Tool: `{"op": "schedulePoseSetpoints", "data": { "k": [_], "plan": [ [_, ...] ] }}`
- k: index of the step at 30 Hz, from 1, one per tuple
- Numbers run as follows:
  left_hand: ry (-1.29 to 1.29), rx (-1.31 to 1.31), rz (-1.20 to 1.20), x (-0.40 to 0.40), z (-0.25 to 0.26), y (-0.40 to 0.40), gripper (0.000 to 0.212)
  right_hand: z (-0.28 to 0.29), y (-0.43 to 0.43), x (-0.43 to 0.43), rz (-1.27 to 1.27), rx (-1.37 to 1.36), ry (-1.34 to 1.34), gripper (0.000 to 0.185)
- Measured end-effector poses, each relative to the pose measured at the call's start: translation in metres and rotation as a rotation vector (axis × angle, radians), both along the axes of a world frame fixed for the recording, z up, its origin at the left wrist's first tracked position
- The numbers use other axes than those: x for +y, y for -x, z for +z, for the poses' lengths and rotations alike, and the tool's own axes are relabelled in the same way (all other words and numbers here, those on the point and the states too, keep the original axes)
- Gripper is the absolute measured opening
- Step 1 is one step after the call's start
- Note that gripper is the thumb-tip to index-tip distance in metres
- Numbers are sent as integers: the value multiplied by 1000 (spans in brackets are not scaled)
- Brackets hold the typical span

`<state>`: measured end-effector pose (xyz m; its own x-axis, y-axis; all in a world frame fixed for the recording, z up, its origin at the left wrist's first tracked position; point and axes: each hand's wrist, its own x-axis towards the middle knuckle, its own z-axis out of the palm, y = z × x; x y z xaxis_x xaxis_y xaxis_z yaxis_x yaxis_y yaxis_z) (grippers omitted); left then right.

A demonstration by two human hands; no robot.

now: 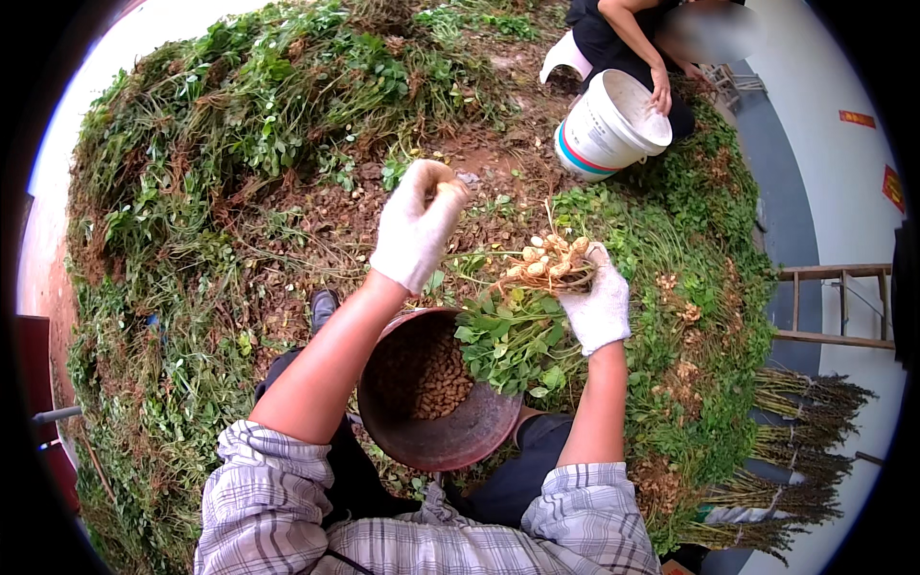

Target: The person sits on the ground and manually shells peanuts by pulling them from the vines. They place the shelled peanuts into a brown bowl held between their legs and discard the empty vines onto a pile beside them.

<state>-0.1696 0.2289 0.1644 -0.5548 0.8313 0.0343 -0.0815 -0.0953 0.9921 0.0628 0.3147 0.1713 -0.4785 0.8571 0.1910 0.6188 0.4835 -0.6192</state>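
Observation:
My right hand [602,298], in a white knit glove, grips a peanut plant by its stems near the roots. A cluster of pale peanut pods [550,262] juts out leftward from that grip. The plant's green leaves [510,345] hang down over the right rim of a dark reddish bucket [460,438] between my legs. Loose picked peanuts [442,381] lie inside this bucket, partly in shadow. My left hand [420,226], gloved too, is raised beyond the bucket, apart from the pods. Its fingers are curled, and whether anything is inside them is hidden.
Heaped peanut plants [237,122] rise at the left and far side. More plants with pods [683,316] lie along the right. Another person sits ahead, one hand [660,90] at a white bucket [593,136]. A wooden ladder [834,273] and dried bundles [798,438] are by the wall.

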Motion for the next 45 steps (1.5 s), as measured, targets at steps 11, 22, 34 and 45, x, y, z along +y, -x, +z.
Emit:
{"op": "schedulePoseSetpoints", "data": {
  "k": [11, 22, 34, 45],
  "plan": [
    [14, 87, -591, -6, -11, -18, 29, -2, 7, 0, 36, -149, -76, 44],
    [34, 303, -454, -10, -2, -29, 22, -2, 11, -1, 56, -154, -34, 46],
    [28, -432, -73, 3, 1, 6, 21, 6, 2, -2, -62, -57, 27, 38],
    [171, -498, -810, -10, -13, -15, 35, 0, 1, -1, 12, 79, -4, 45]
  ]
}}
